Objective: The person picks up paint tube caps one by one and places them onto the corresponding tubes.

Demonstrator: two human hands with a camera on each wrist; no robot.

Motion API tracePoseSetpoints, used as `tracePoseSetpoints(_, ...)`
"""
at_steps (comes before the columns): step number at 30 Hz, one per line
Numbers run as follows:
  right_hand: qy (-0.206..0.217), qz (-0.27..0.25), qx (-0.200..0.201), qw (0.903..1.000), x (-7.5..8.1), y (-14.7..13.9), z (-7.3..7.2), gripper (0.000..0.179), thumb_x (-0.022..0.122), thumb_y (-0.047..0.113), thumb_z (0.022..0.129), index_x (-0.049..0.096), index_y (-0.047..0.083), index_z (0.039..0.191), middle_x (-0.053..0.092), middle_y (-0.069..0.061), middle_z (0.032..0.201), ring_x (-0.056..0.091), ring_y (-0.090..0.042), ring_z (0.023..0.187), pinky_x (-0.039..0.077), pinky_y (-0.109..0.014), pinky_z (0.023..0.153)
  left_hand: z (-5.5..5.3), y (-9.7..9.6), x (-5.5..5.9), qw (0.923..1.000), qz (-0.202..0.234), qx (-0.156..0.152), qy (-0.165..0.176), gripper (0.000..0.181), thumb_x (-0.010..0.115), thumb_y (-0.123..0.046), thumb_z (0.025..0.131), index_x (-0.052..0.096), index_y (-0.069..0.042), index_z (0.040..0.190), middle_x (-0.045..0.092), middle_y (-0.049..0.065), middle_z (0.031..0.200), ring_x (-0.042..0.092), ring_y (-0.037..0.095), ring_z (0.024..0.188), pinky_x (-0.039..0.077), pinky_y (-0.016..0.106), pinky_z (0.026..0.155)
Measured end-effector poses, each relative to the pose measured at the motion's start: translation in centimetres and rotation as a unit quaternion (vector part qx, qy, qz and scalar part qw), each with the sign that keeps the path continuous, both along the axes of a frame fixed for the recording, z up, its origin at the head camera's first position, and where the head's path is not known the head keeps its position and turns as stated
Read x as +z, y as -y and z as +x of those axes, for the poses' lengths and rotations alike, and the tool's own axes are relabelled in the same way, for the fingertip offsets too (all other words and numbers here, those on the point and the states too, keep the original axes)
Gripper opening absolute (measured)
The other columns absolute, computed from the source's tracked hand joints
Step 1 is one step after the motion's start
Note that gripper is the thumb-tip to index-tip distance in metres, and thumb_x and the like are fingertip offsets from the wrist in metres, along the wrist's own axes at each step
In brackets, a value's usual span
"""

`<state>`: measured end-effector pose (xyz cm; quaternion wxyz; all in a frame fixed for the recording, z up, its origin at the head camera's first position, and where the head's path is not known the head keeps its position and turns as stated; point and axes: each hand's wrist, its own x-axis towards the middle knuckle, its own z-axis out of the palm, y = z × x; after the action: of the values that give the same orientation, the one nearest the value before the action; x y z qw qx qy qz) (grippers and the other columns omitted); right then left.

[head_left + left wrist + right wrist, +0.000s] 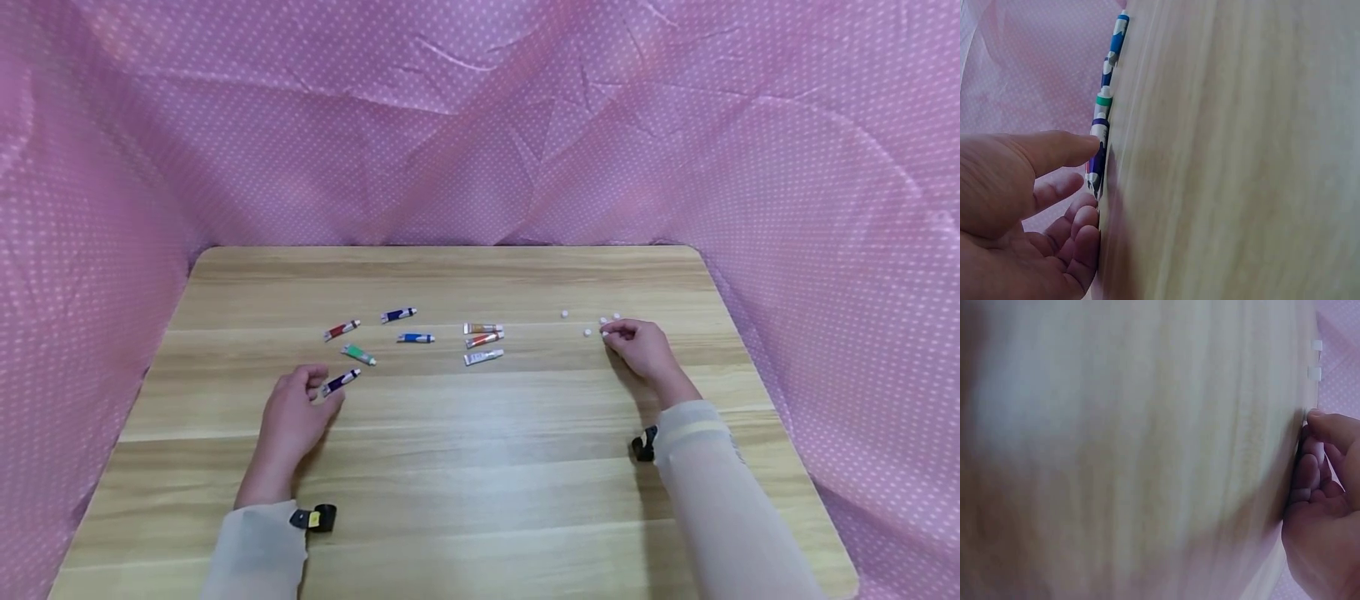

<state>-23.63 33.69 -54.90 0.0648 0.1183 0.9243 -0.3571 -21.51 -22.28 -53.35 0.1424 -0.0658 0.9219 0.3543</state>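
A dark purple paint tube (341, 382) lies at the left, within the spread of my left hand (297, 412). In the left wrist view the thumb reaches over that tube and the other fingers bend loosely below, with a gap between thumb and forefinger. At the right, the thumb and forefinger of my right hand (645, 354) come together low over the wood, pinching a small white cap (604, 334), mostly hidden by the fingertips. More white caps (587, 332) lie just beyond; two caps (1314, 373) show past the thumb in the right wrist view.
Near the left hand lie a green tube (358, 355), a red tube (341, 331), a dark blue tube (398, 315) and a blue tube (416, 338). Mid-table are ochre (482, 328), orange (484, 340) and white tubes (483, 357). Pink dotted cloth (480, 150) surrounds the wooden table (480, 467).
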Motion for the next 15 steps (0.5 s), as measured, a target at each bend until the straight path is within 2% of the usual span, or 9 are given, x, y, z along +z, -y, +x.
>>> tracePoseSetpoints(4, -0.004, 0.008, -0.001, 1.0, -0.1, -0.1, 0.1, 0.026, 0.065, 0.023, 0.109, 0.077, 0.006, 0.125, 0.075, -0.021, 0.132, 0.067, -0.031, 0.115, 0.051, -0.037, 0.099, -0.3, 0.1, -0.2, 0.9999, -0.01, -0.01, -0.003, 0.055, 0.071, -0.031, 0.106, 0.055, -0.005, 0.152, 0.057, 0.023, 0.142, 0.056, 0.039, 0.125, 0.049, 0.057, 0.106)
tracePoseSetpoints(9, -0.005, 0.011, 0.001, 0.9999, -0.1, -0.1, 0.0, 0.026, 0.065, 0.023, 0.109, 0.078, 0.007, 0.125, 0.076, -0.02, 0.128, 0.066, -0.028, 0.111, 0.05, -0.033, 0.095, -0.7, 0.5, -0.4, 0.9996, -0.021, -0.016, -0.007, 0.048, 0.073, -0.03, 0.105, 0.062, -0.007, 0.145, 0.064, 0.021, 0.132, 0.059, 0.036, 0.114, 0.05, 0.053, 0.098)
tracePoseSetpoints(15, 0.004, -0.001, -0.004, 1.0, -0.1, -0.1, 0.0, 0.028, 0.064, 0.024, 0.11, 0.076, 0.006, 0.127, 0.073, -0.022, 0.137, 0.066, -0.035, 0.125, 0.051, -0.046, 0.108, -1.1, 0.8, -0.4, 0.9996, -0.018, -0.022, -0.002, 0.037, 0.073, -0.029, 0.105, 0.069, -0.008, 0.135, 0.07, 0.017, 0.121, 0.062, 0.033, 0.106, 0.05, 0.048, 0.092)
